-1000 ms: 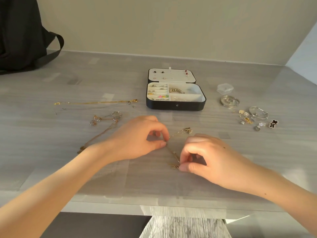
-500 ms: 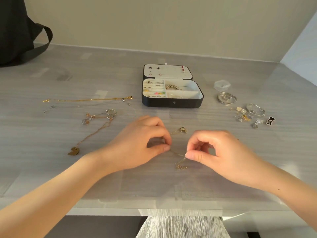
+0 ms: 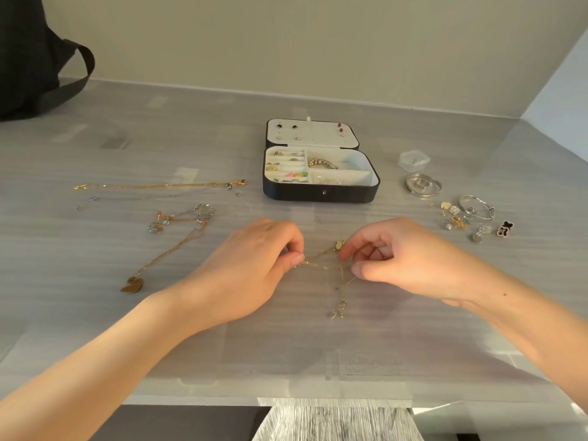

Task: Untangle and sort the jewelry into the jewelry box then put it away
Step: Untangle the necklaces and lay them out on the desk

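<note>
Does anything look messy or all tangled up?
Yes. The thin gold chains pinched between the left hand and right hand cross over each other, tangled. More necklaces lie loose left of the open jewelry box, and small pieces are scattered to its right.

Your left hand [image 3: 254, 268] hides its pinch on the chain [image 3: 321, 265], whose fine tangle blurs; the bag [image 3: 28, 58] runs off the left edge; box [image 3: 318, 192] contents too small to name.

A black bag [image 3: 22, 58] with a looped strap [image 3: 90, 60] sits at the grey tabletop's [image 3: 95, 329] far left corner. A beige wall [image 3: 286, 43] rises behind the tabletop, and ribbed grey cloth [image 3: 337, 423] hangs under its near edge.
</note>
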Demonstrator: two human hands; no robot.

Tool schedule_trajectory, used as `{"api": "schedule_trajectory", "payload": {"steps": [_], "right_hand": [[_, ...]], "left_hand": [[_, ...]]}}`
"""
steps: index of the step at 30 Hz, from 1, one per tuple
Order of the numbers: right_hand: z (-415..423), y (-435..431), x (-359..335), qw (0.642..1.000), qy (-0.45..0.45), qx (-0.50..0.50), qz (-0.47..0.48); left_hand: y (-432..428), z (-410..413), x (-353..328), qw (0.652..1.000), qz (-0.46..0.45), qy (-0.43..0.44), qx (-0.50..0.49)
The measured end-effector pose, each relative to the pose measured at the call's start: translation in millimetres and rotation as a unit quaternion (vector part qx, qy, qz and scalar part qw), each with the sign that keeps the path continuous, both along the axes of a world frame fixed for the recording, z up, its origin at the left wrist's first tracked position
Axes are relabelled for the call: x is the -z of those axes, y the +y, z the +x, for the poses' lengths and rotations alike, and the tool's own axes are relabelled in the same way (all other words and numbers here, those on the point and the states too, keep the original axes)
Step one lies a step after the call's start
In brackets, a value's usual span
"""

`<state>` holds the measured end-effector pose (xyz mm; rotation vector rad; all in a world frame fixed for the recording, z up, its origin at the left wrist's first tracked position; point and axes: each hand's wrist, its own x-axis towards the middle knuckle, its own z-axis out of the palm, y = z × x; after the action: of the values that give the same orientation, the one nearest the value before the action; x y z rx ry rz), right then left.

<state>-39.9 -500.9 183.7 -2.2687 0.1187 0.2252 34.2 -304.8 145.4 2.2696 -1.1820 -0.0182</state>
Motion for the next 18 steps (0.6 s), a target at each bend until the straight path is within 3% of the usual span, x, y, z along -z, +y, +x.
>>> {"api": "schedule_trajectory", "payload": {"steps": [9,18], "right_hand": [[-4,-6,-4,0.997,0.009,0.001,-0.078],[-17,-8,-15,0.994,0.025,0.006,0.104]], "left_hand": [[0,1,-1,1.000,-0.009,-0.013,-0.008],[1,6,1,0.980,-0.028,-0.175,0.090]]}}
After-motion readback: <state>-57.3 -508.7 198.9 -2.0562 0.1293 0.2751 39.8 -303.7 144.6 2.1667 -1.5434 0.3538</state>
